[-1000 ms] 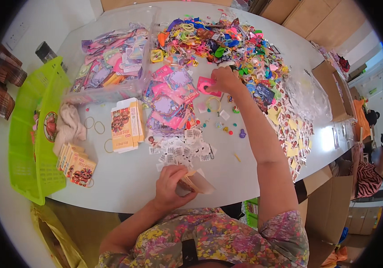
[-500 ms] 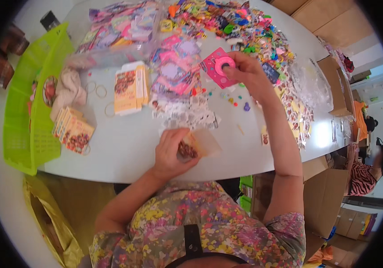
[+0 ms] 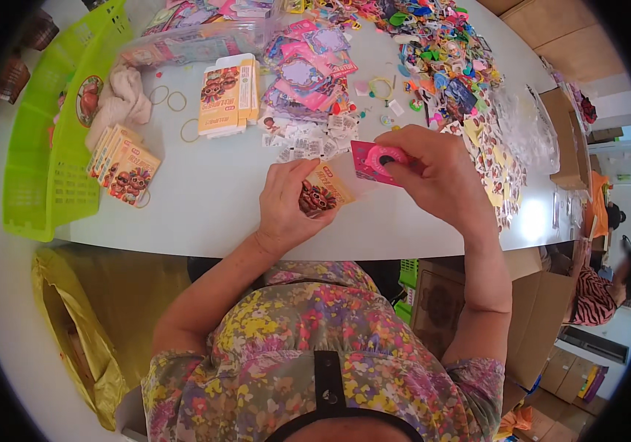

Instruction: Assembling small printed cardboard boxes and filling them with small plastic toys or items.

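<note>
My left hand (image 3: 286, 202) is closed on a small orange printed packet (image 3: 330, 186), tilted up above the table's near side. A cloudy, see-through part of it sticks out on the right. My right hand (image 3: 440, 173) pinches a pink card (image 3: 365, 163) carrying a round pink ring-shaped piece (image 3: 387, 158) with a dark centre. The card's left edge is close beside the packet's see-through end; whether they touch, I cannot tell. Beyond the packet lie white barcode labels (image 3: 312, 141) and a pile of pink and purple cards (image 3: 315, 70).
At left stands a green plastic basket (image 3: 72, 173) beside a beige cloth (image 3: 125, 96). Stacked orange cartons (image 3: 227, 96), more orange packets (image 3: 130, 171) and rubber bands (image 3: 177, 101) lie nearby. Colourful trinkets (image 3: 440, 59), small stickers (image 3: 503, 169) and clear bags (image 3: 525, 132) cover the right.
My right hand has brought the pink card down and nearer to the packet. The packet now shows more of its orange face. The whole view has shifted a little.
</note>
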`<state>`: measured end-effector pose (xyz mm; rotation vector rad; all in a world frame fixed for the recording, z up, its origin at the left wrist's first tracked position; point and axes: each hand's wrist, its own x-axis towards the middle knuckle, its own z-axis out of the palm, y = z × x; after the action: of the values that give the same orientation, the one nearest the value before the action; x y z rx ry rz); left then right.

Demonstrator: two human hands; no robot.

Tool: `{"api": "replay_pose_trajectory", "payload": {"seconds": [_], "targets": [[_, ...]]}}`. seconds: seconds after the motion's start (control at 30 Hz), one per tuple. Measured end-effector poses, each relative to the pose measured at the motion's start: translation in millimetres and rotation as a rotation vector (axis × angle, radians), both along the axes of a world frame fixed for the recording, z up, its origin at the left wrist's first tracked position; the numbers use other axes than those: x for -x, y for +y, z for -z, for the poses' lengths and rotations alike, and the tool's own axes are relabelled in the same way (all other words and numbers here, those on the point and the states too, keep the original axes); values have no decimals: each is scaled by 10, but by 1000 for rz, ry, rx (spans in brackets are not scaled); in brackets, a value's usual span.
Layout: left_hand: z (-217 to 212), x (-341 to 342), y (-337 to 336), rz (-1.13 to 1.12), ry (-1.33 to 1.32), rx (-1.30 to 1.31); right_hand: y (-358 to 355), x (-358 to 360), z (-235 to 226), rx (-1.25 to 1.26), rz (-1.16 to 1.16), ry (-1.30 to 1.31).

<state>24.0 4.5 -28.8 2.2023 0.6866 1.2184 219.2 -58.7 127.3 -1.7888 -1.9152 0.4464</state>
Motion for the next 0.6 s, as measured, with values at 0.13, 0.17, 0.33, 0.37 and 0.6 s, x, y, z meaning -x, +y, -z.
{"api": "replay_pose_trajectory", "payload": {"seconds": [0.13, 0.17, 0.33, 0.37, 0.6], "targets": [[25, 1, -7, 0, 15, -6, 33, 43, 83, 23, -101, -34], [24, 5, -10, 6, 21, -1, 39, 67, 138, -13, -164, -168], [-6, -26, 11, 14, 31, 12, 119, 225, 298, -66, -151, -247], [-3, -27, 7, 3, 5, 14, 132, 236, 302, -107, -78, -78], [-1, -12, 26, 12, 16, 67, 33, 264, 550, -293, -18, -151]]}}
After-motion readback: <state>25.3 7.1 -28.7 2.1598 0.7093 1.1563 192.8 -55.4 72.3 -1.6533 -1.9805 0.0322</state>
